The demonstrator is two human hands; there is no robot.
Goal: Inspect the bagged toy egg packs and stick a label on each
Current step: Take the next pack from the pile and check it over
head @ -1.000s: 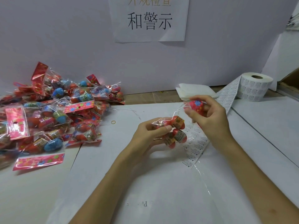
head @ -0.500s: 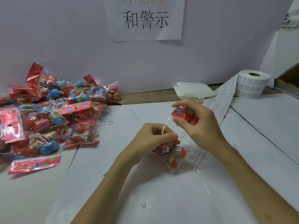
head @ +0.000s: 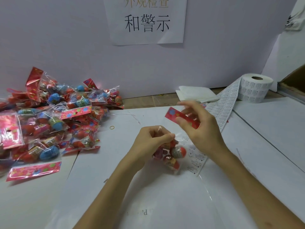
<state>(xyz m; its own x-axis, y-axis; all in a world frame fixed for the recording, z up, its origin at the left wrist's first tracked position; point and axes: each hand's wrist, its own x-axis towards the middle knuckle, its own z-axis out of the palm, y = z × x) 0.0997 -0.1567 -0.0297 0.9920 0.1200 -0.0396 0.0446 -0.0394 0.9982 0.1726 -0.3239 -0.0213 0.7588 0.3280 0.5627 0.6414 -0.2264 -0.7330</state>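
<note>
both hands hold one pack (head: pixel 171 154): left hand (head: pixel 153 139) pinches the bag, right hand (head: pixel 200 129) pinches its red header, near the label strip (head: pixel 226 103).

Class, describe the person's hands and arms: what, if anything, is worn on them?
The left hand and right hand are bare: no gloves, rings, watch or bracelet show. Both forearms are uncovered up to the frame's edge.

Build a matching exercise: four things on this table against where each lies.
1 white roll of printed labels
2 small yellow rubber band
3 heap of clear bagged toy egg packs
4 folded white paper stack

A at the far left
B at the far right
C between heap and left hand
D beyond the right hand

Pairs: 1-B, 2-C, 3-A, 4-D
</note>
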